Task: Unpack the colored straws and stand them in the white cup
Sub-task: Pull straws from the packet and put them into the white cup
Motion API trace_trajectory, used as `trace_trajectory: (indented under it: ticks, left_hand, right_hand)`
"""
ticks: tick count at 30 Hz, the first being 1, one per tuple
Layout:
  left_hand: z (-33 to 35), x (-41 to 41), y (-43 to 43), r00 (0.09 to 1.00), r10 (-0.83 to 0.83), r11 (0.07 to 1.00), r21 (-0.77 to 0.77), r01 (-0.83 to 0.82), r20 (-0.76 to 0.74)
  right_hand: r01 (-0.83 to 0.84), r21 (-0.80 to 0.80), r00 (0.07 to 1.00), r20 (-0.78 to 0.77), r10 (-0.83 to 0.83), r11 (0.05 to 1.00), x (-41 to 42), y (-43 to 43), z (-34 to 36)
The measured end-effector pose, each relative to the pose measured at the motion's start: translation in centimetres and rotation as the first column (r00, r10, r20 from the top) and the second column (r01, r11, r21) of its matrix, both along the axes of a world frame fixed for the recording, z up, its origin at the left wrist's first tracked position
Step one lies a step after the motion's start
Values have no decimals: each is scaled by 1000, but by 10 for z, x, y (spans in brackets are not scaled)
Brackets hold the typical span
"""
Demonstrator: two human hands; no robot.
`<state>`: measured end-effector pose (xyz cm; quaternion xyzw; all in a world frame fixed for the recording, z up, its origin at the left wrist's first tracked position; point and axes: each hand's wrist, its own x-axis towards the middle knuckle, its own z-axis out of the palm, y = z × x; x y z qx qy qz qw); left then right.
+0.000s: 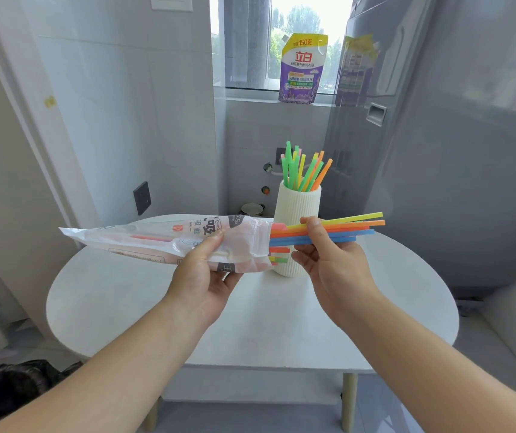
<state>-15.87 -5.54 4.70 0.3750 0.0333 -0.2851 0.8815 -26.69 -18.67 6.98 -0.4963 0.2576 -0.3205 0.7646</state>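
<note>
My left hand [202,270] grips a clear plastic straw packet [163,240], held level above the table with its open mouth to the right. My right hand [328,257] pinches a bundle of yellow, orange and blue straws [349,228] that sticks out of that mouth, partly drawn out to the right. A few short straw ends [280,256] still show at the packet's opening. Behind both hands stands the ribbed white cup [294,207], holding several green, yellow, orange and pink straws [305,170] upright.
The round white table [250,323] carries the cup near its far side. A purple detergent pouch [302,68] stands on the windowsill. A grey refrigerator [438,135] rises at the right. A dark bag [10,389] lies on the floor at lower left.
</note>
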Motion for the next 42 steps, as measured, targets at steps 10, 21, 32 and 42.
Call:
trace_trajectory:
  ticks: [10,21,32,42]
  left_hand:
    - [0,2,2,1000,-3,1000,-16,3,3]
    - [2,8,6,999,43,999,-27,-43,3]
    - [4,13,10,999,40,999,-29,-40,-13]
    - [1,19,14,995,85,995,-41,-87,-55]
  right_hand:
    - [4,37,1000,28,-5,999,-5,-6,13]
    - [77,-51,997,5,-77,996,-15,-22,21]
    - [51,-276,997,72,-32,960,-45,-65,57]
    - [168,-331,985,89,-146,929,-68,-81,79]
